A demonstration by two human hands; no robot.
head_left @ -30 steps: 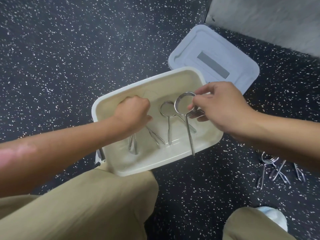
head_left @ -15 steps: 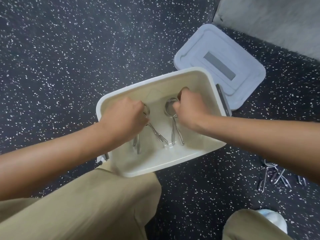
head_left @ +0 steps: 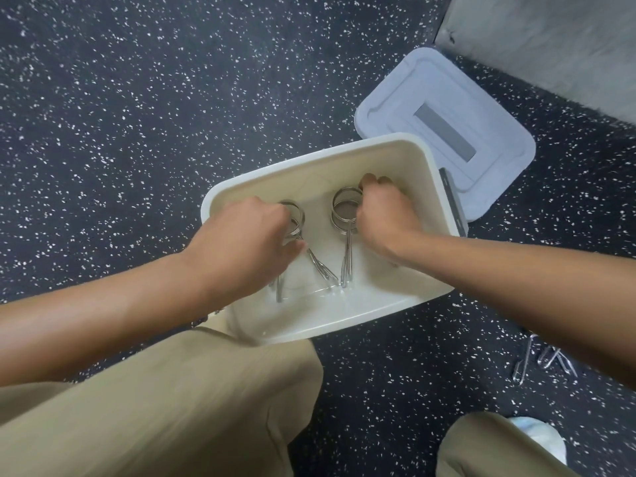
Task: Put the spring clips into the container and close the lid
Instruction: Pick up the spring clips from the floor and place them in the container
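A cream plastic container stands open on the floor in front of my knees. Both my hands are inside it. My right hand is curled on the coiled ring of a steel spring clip whose arms lie on the bottom, pointing toward me. My left hand is closed over the ring of a second spring clip, hiding most of it; more clip arms stick out below the hand. The pale blue lid lies flat behind the container's far right corner.
Several loose spring clips lie on the dark speckled floor at the right, partly behind my right forearm. My tan trouser legs fill the bottom of the view. A grey wall base runs along the top right.
My right hand brought its clip down from above the rim to the container's bottom and stays on its ring. My left hand has stayed inside over its clip.
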